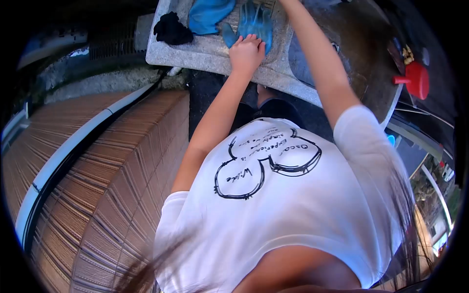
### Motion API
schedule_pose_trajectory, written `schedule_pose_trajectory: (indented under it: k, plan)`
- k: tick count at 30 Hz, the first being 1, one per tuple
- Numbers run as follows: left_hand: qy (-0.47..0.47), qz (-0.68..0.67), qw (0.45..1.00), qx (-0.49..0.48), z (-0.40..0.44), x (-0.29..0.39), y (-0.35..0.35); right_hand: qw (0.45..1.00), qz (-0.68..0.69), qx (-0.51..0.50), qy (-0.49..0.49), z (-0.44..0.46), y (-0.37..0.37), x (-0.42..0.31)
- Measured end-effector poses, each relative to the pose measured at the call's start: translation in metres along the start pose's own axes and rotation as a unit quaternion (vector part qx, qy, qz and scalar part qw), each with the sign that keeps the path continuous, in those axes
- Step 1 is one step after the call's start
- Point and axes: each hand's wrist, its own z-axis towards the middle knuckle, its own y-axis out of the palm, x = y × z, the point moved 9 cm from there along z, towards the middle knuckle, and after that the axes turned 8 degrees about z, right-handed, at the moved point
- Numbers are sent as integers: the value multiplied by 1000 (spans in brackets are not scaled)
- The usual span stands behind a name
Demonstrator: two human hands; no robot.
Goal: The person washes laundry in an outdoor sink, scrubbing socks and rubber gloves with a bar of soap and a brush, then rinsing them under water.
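At the top of the head view, a blue glove lies spread on the ribbed slab of a stone washing sink, its fingers pointing away from me. My left hand is on the glove's lower end, fingers bent and pressed together against it. A second blue piece, apparently another glove, lies just to the left. Beside that sits a crumpled black cloth. My right arm stretches forward over the sink and leaves the view at the top edge, so my right hand is hidden.
Right of the slab is the dark sink basin. A red dipper stands on the far right. Brown ribbed tiles and a pale pipe run along the left. My body fills the lower middle.
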Motion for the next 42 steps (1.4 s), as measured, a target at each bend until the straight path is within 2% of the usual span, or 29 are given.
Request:
schedule_pose_trajectory:
  k: [1,2,3,4,5,6,8,9,10,11,12,13,14,15,16,17,18,19,20,21,22,23,27,29,33,35,38,40,42]
  plan:
    - [-93,-2,990,-110,6,-11,6,994,77,71,-22,-12,-20,40]
    - [-187,-4,958,-217,5,-22,15,996,75,38,30,-35,-41,67]
    - [-185,-1,959,-215,12,-26,14,994,74,4,82,-62,-62,95]
    - [-209,-42,966,-148,22,-38,6,979,131,107,116,-81,-82,158]
    - [-232,-82,966,-81,31,-49,1,964,52,167,200,-106,-100,199]
    - [-229,-77,967,-82,40,-56,10,961,99,48,255,-116,-86,280]
    - [-172,61,983,9,60,-62,14,913,-11,-78,400,-169,-78,410]
    - [-171,64,983,8,65,-69,25,907,-146,-140,371,-185,-74,453]
    - [-161,60,984,-55,71,-73,42,880,-279,-194,332,-200,-71,493]
    - [-151,57,980,-119,74,-74,57,889,-270,-180,323,-192,-80,436]
    - [-150,60,979,-123,76,-74,58,898,-261,-167,313,-183,-90,367]
    - [-208,-25,966,-149,74,-80,62,906,-252,-153,303,-174,-101,289]
    - [-265,-109,942,-173,70,-85,67,969,-198,-17,145,-155,-91,278]
    - [-309,-217,905,-197,64,-91,81,996,-21,40,75,-143,-94,204]
    - [-309,-213,905,-199,64,-89,79,988,144,28,54,-134,-80,152]
    - [-366,-371,831,-194,56,-85,84,978,210,-13,-6,-124,-66,100]
    - [-412,-516,729,-181,50,-78,88,964,265,-24,-4,-119,-50,66]
    - [-389,-604,656,-230,53,-63,86,943,329,-43,5,-110,-16,60]
    - [-389,-603,657,-230,53,-60,83,918,392,-61,14,-97,15,65]
    - [-406,-640,619,-206,51,-57,80,917,393,-61,14,-90,28,68]
    - [-421,-674,579,-181,50,-55,77,866,477,-127,76,-87,53,74]
    - [-419,-674,581,-181,50,-52,73,800,552,-191,138,-90,68,69]
    - [-425,-682,578,-145,52,-44,65,788,597,-64,136,-104,22,48]
    - [-401,-702,579,-101,60,-39,61,769,618,-44,157,-108,5,51]
    - [-406,-685,595,-113,63,-26,61,744,639,-40,192,-115,-22,55]
    - [-408,-649,637,-83,66,-26,56,720,658,-80,204,-120,-21,57]
    - [-362,-661,652,-85,77,-30,40,676,716,-61,161,-119,-27,58]
    - [-348,-645,677,-69,85,-35,17,710,692,-39,126,-117,-25,80]
    - [-217,-585,781,-17,104,-39,-19,741,665,-20,91,-111,-28,92]
